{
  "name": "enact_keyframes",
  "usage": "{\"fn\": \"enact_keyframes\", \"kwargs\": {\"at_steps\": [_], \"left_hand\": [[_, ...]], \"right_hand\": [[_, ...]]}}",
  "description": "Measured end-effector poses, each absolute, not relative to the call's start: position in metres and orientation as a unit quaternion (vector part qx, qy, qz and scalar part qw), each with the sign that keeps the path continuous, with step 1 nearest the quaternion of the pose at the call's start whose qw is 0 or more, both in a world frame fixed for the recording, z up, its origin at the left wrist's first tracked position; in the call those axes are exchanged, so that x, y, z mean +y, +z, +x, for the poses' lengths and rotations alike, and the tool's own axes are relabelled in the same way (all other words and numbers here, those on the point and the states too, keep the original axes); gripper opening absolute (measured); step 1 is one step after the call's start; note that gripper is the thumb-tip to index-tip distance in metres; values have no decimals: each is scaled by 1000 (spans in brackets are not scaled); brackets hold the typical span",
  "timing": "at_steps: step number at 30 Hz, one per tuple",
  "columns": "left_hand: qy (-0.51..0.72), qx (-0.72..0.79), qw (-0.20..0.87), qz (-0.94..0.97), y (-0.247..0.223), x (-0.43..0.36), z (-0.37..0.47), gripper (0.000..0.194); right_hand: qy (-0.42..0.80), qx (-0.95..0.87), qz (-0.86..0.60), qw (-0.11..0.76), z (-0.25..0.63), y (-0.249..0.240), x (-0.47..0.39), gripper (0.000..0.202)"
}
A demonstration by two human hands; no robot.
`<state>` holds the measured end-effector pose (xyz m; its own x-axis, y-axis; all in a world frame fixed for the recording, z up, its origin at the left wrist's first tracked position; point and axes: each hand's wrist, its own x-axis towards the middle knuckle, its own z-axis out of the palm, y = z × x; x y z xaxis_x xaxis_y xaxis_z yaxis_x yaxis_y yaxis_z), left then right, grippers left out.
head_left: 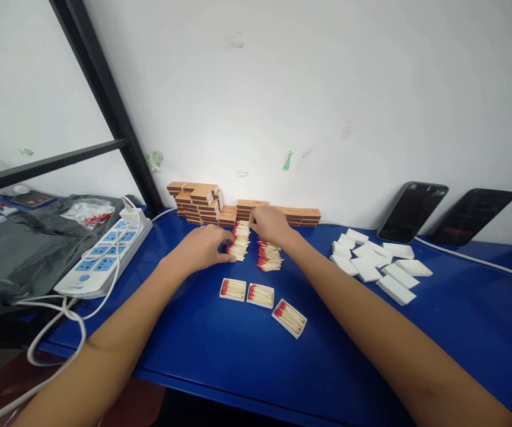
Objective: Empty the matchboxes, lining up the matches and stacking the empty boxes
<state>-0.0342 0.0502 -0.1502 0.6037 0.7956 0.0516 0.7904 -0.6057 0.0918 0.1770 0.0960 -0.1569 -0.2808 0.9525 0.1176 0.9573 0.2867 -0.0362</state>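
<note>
My left hand (209, 245) rests against the left side of a pile of red-tipped matches (240, 242), thumb and fingers apart at its edge. At the far end of that same pile, my right hand (270, 224) has its fingers bent and pinched on the matches; its fingertips are partly hidden. A second pile of matches (270, 256) lies below the right wrist. Closer to me are three white matchbox trays filled with matches: a left tray (232, 289), a middle tray (260, 295) and a tilted right tray (290, 318).
Orange-brown matchbox sleeves (200, 201) stand stacked along the wall. White trays (366, 261) lie heaped at right, near two phones (413, 210) leaning on the wall. A power strip (104, 255) with looping white cables sits at left, beside a dark plastic bag (37, 249).
</note>
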Motion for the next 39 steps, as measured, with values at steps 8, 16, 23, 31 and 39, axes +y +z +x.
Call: {"fn": "enact_keyframes", "kwargs": {"at_steps": [8,16,23,31,39], "left_hand": [[42,443,26,895,-152,51,-35,43],[41,445,22,894,-152,50,-35,42],[42,447,16,893,-151,48,-34,42],[47,445,15,894,-153,49,-35,42],[47,446,14,894,-153,49,-35,45]], "right_hand": [[-19,-796,-603,51,176,-156,94,23],[-18,-796,-602,50,175,-155,93,25],[-21,-796,-603,50,176,-158,95,25],[-31,-796,-603,50,172,-166,100,27],[-38,-792,-607,54,174,-167,101,28]]}}
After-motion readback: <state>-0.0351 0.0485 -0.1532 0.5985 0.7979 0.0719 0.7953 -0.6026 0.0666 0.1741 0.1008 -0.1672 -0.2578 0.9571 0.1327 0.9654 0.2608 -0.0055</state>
